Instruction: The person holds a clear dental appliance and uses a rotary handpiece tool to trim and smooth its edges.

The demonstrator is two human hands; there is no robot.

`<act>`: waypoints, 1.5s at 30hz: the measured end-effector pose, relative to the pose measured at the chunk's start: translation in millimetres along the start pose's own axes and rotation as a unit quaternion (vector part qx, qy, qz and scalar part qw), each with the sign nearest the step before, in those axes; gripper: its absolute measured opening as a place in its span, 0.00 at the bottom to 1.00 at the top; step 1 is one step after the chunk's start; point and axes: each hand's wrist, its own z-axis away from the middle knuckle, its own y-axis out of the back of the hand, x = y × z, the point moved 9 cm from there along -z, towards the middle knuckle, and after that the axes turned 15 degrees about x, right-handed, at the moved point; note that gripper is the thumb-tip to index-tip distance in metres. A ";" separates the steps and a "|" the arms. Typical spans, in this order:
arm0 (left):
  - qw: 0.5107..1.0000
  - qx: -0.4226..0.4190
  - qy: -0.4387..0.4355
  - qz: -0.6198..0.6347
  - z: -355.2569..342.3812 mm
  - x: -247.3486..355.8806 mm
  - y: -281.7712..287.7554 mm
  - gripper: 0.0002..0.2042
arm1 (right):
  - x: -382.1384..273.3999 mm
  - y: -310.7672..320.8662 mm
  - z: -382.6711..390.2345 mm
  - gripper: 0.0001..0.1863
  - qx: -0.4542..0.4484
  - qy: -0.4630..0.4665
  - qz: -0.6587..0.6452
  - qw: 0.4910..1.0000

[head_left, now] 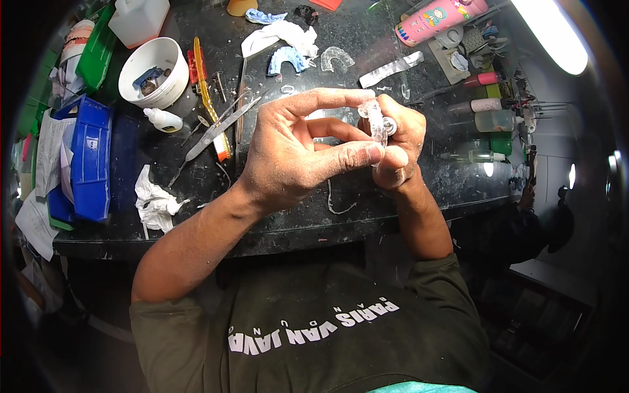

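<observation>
Worktop (pixel 295 219), black and dusted with pale specks, seen from above, with a person in a dark T-shirt (pixel 308 327) seated at its near edge. In the middle, held up over the surface, is a small clear piece (pixel 376 123) with rounded knobs at its sides. The left hand (pixel 285 147), powdery, has its grip pinching the piece between index fingertip above and thumb below. The right hand (pixel 405 131) grips it from the other side, fingers curled and thumb near the lower end; exactly where they touch is partly hidden.

Beyond the hands lie a blue arch-shaped mould (pixel 287 54) and, just to its right, a clear arch (pixel 336 51). To the left are a long metal tool (pixel 213 133), a white tub (pixel 171 92) with bits inside, a small white bottle (pixel 164 120), crumpled tissue (pixel 156 200) and a blue bin (pixel 92 164) holding papers. A pink bottle (pixel 432 21) lies on its side at upper right.
</observation>
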 end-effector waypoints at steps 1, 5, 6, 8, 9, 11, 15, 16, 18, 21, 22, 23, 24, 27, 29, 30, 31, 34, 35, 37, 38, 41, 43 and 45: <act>1.000 0.010 0.018 0.022 0.0 -3.0 1.1 0.25 | -1.6 -0.2 -1.0 0.40 0.003 0.007 0.001 1.000; 0.997 0.019 0.045 0.052 0.2 -6.1 2.4 0.25 | -4.1 -0.2 -1.8 0.41 0.005 0.011 0.009 1.000; 0.997 0.018 0.045 0.053 -0.1 -6.1 2.7 0.25 | -3.4 0.6 -1.8 0.41 0.005 0.011 0.010 1.000; 0.998 0.007 0.034 0.043 -0.7 -4.3 1.5 0.25 | -1.3 0.4 -1.4 0.41 -0.008 0.012 0.018 1.000; 0.998 0.007 0.034 0.043 -0.7 -3.8 1.8 0.25 | -2.9 -1.0 -1.8 0.41 -0.009 0.012 0.018 1.000; 0.999 0.008 0.030 0.035 -0.6 -2.3 2.0 0.25 | -7.1 -2.8 -3.6 0.42 0.000 0.007 0.019 1.000; 0.999 0.013 0.030 0.040 -0.7 -2.4 0.9 0.24 | -6.7 -1.4 -2.9 0.41 0.005 0.001 0.013 1.000; 0.999 0.012 0.029 0.040 -0.6 -2.1 0.7 0.24 | -6.5 -1.3 -2.5 0.41 0.005 -0.002 0.010 1.000; 0.999 0.012 0.028 0.041 -0.4 -2.4 1.1 0.24 | -5.6 -1.0 -2.2 0.41 0.005 -0.006 0.007 1.000; 0.999 0.007 0.021 0.040 -0.5 -3.1 1.3 0.23 | -5.0 -1.6 -1.7 0.41 -0.002 0.003 0.002 1.000; 0.999 0.008 0.012 0.037 -0.7 -2.3 1.6 0.23 | -4.1 -1.7 -1.2 0.40 -0.002 0.003 0.001 1.000; 0.999 0.008 0.003 0.035 -0.6 -1.1 1.9 0.23 | -3.7 -1.9 -0.8 0.40 -0.002 0.003 0.000 1.000; 0.999 0.009 0.003 0.035 -0.3 -0.6 2.2 0.23 | -4.3 -2.2 -1.0 0.40 -0.003 0.003 -0.001 1.000; 0.999 0.010 0.026 0.030 0.4 -3.7 2.4 0.24 | -3.8 -2.1 -1.0 0.38 -0.001 0.001 0.007 1.000; 0.999 0.009 0.022 0.030 0.4 -4.0 2.1 0.24 | -2.1 -1.3 0.6 0.36 0.001 0.008 -0.019 1.000; 0.999 0.009 0.022 0.030 0.6 -3.7 1.9 0.24 | -2.5 -1.4 0.3 0.36 0.000 0.009 -0.019 1.000; 0.999 0.011 0.026 0.034 0.9 -3.7 1.8 0.24 | -3.8 -1.6 -0.3 0.35 -0.001 0.012 -0.017 1.000; 0.999 0.011 0.030 0.036 1.0 -4.2 2.2 0.24 | -4.5 -2.5 -0.4 0.34 -0.002 0.012 -0.015 1.000; 0.999 0.009 0.029 0.033 1.1 -4.2 1.9 0.24 | -3.9 -2.6 -0.4 0.34 -0.002 0.009 -0.014 1.000; 0.999 0.008 0.027 0.028 1.0 -2.9 1.5 0.24 | -4.4 -2.1 -0.6 0.34 -0.003 0.020 -0.006 1.000; 0.999 0.008 0.025 0.022 0.9 -2.3 1.2 0.23 | -5.6 -1.8 -0.7 0.34 -0.003 0.032 0.002 0.999; 0.999 0.008 0.034 0.027 0.9 -3.9 0.9 0.23 | -3.9 0.9 -1.4 0.36 0.003 0.003 0.014 1.000; 0.999 0.009 0.028 0.027 1.2 -3.8 1.8 0.23 | -5.0 -1.0 -1.7 0.38 -0.002 -0.007 0.013 1.000; 0.999 0.009 0.022 0.028 1.0 -3.1 2.0 0.23 | -3.4 -2.1 -1.8 0.39 -0.007 -0.017 0.012 1.000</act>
